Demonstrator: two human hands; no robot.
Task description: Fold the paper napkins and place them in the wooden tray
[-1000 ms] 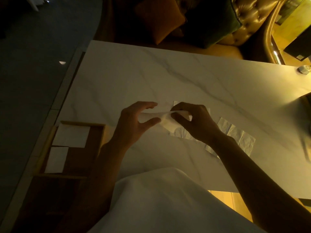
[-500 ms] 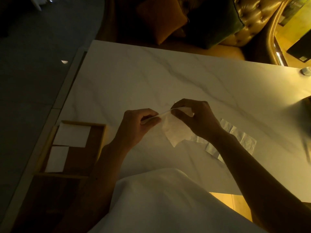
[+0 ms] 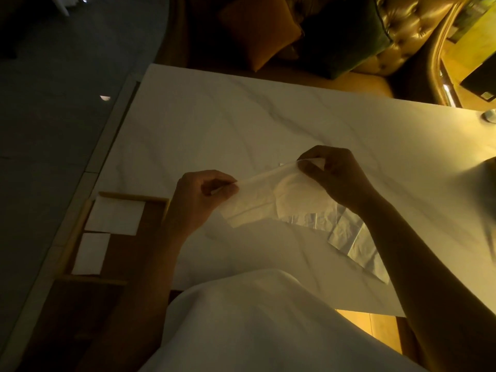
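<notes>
Two folded napkins (image 3: 114, 217) are already laid in the tray (image 3: 134, 197), just left of the left hand (image 3: 200, 201). A third napkin (image 3: 268, 201) is held above the table (image 3: 241, 124), pinched at one corner by each hand, the right hand (image 3: 336, 178) being higher and farther out. Its long axis runs from lower left to upper right, the sheet hanging below. More napkins (image 3: 354, 242) lie under the right forearm, unfolded.

dim warm light; white marble table (image 3: 241, 124); tufted gold sofa (image 3: 408, 30); dark floor (image 3: 53, 89).
</notes>
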